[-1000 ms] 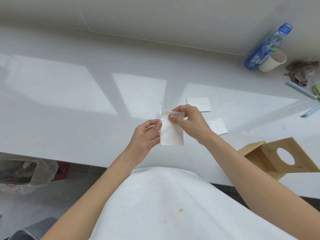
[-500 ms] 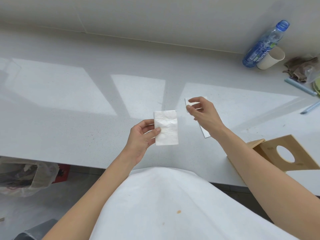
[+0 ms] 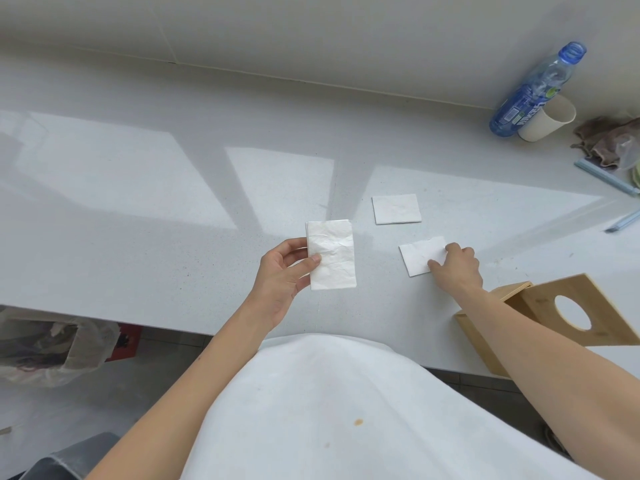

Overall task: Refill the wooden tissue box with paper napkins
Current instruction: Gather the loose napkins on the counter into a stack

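Observation:
My left hand [image 3: 282, 277] holds a small stack of folded white napkins [image 3: 333, 255] upright above the counter, thumb on its front. My right hand [image 3: 456, 266] rests on a second folded napkin [image 3: 419, 256] lying flat on the counter, fingertips pinching its right edge. A third folded napkin [image 3: 396, 208] lies flat a little farther back. The wooden tissue box [image 3: 512, 306] stands open at the counter's front right, partly behind my right forearm, with its lid [image 3: 585, 306], which has a round hole, tilted up.
A blue-capped plastic bottle [image 3: 530, 95] and a paper cup [image 3: 547, 119] lean by the back wall at the right. A brown cloth [image 3: 609, 140] and light blue sticks [image 3: 604, 176] lie at the far right. A bin bag [image 3: 45, 344] sits below the white counter's front edge [image 3: 138, 320].
My right hand let go of the held stack, reached right and came down on the nearer flat napkin. My left hand keeps the stack, now slightly lower and left.

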